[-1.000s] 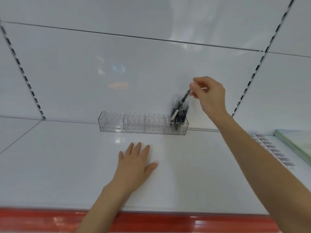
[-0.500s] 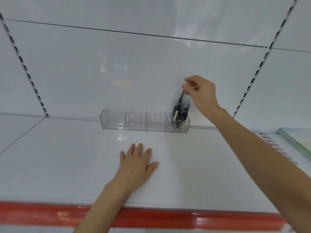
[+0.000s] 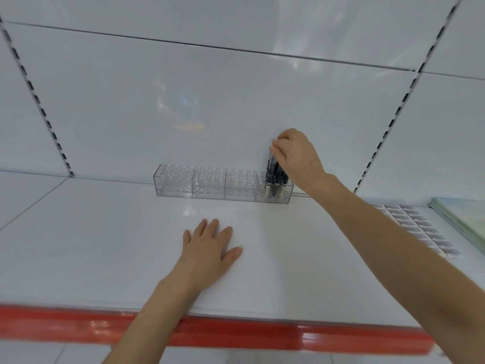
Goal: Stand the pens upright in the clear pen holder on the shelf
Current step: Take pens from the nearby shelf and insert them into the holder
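Right hand [image 3: 296, 156] lower now — pinch on pens [image 3: 273, 170]

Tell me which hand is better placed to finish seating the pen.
Right. The right hand pinches the pen standing in the clear pen holder, at its right end; the left hand rests flat on the shelf, empty.

- A clear pen holder [image 3: 207, 183] sits at the back of a white shelf [image 3: 105, 245], against the back wall [image 3: 210, 101].
- Dark pens [image 3: 274, 174] stand upright in its rightmost compartment; the other three compartments hold none.
- The right hand [image 3: 296, 156] pinches the top of one of these pens with curled fingertips.
- The left hand [image 3: 210, 248] lies flat on the shelf, fingers spread, in front of the holder and apart from it.
- A red strip [image 3: 236, 332] runs along the shelf's front edge.
- At the far right lie rows of small labels [image 3: 420, 227] and a pale green stack [image 3: 462, 219].
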Demonstrator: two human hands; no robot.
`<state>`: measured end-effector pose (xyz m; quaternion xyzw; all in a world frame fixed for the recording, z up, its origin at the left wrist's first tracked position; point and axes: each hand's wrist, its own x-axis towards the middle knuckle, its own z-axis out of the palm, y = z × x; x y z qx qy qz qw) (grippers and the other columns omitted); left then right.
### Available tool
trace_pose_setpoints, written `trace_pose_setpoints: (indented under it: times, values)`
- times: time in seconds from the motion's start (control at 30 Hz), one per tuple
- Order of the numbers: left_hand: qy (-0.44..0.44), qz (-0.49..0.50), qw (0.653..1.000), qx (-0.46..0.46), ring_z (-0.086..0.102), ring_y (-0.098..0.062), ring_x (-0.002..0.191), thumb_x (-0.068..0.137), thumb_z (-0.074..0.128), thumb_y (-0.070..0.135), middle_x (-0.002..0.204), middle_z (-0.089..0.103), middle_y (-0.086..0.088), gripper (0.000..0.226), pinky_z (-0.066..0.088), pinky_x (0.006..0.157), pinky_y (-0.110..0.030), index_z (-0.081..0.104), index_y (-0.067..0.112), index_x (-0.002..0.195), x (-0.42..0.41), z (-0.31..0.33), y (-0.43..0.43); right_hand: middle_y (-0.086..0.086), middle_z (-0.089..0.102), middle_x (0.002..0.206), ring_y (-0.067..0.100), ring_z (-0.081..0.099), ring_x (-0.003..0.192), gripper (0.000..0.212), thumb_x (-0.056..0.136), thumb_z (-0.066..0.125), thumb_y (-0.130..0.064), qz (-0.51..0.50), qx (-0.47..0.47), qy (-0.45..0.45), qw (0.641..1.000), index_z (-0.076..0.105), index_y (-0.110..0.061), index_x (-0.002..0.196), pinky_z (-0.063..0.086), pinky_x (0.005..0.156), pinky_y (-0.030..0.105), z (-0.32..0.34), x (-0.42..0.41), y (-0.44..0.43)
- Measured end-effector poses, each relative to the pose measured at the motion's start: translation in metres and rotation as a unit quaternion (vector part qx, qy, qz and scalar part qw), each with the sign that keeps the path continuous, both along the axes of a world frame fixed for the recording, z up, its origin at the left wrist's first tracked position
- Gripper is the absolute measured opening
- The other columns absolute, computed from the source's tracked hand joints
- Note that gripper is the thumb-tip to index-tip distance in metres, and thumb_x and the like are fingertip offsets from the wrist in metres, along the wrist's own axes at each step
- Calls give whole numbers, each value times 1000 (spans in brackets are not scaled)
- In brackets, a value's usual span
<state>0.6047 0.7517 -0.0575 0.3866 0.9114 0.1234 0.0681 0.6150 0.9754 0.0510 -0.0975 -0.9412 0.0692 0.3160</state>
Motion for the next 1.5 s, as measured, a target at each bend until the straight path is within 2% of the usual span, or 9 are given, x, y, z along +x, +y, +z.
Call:
trace_pose_setpoints:
  times: [0.1,0.27,0.43,0.67,0.8,0.97,1.07,1.27,1.5]
  values:
    - [-16,6,1000,23,4,-23,145,52,-5,72,157,14,-2,105,7,114,-46,29,29,142,2,3,-2,20,58,107,34,51,100,30,95,43,-13,-4,-8,-4,1000,65,7,90,35,82,26,-1,4,0]
    - [-24,14,997,68,25,-20,140,64,13,71,144,39,-5,92,21,111,-40,49,20,131,1,10,-6,19,52,131,31,46,123,33,94,45,-12,35,-29,25,999,52,2,123,32,102,29,-7,17,-8]
    - [15,26,995,100,51,-25,121,92,46,44,133,53,-7,49,38,100,-30,52,13,130,-4,31,-41,15,52,132,26,43,125,28,92,50,-14,60,-58,16,996,60,-3,116,25,100,20,-3,19,-28]
    - [82,183,966,164,54,-26,117,87,45,47,128,58,-8,54,38,97,-32,56,13,127,9,55,-153,9,55,130,22,45,124,28,92,51,-19,182,-78,-45,979,61,-6,114,24,102,21,10,-5,-118]
    - [77,286,941,166,54,-23,117,90,56,31,127,60,-6,41,37,97,-31,56,12,126,31,39,-249,8,60,123,20,51,118,28,91,53,-19,287,-108,-81,949,61,-6,114,28,95,17,0,-26,-224]
    - [25,430,895,118,58,-25,110,91,54,31,125,61,-8,40,43,90,-33,56,13,126,81,-2,-381,4,63,114,14,53,110,28,90,55,-20,426,-169,-154,876,62,-9,114,30,87,12,-48,-15,-388]
    - [-21,505,860,67,53,-23,119,93,52,30,132,56,-6,41,40,95,-29,51,15,131,119,-24,-461,7,59,126,18,50,119,33,91,54,-20,469,-178,-240,831,56,-8,122,30,94,16,-95,4,-480]
    - [-94,579,810,14,50,-18,123,94,47,37,138,50,-4,48,40,101,-28,43,18,137,173,-66,-565,2,55,129,16,50,119,36,92,51,-24,442,-192,-360,799,52,-13,126,31,90,14,-178,39,-572]
    - [-177,614,769,19,53,-20,118,94,47,38,133,55,-4,47,44,95,-28,45,17,136,196,-117,-620,0,58,127,13,51,117,35,90,54,-26,347,-229,-464,782,54,-16,124,43,101,32,-243,41,-600]
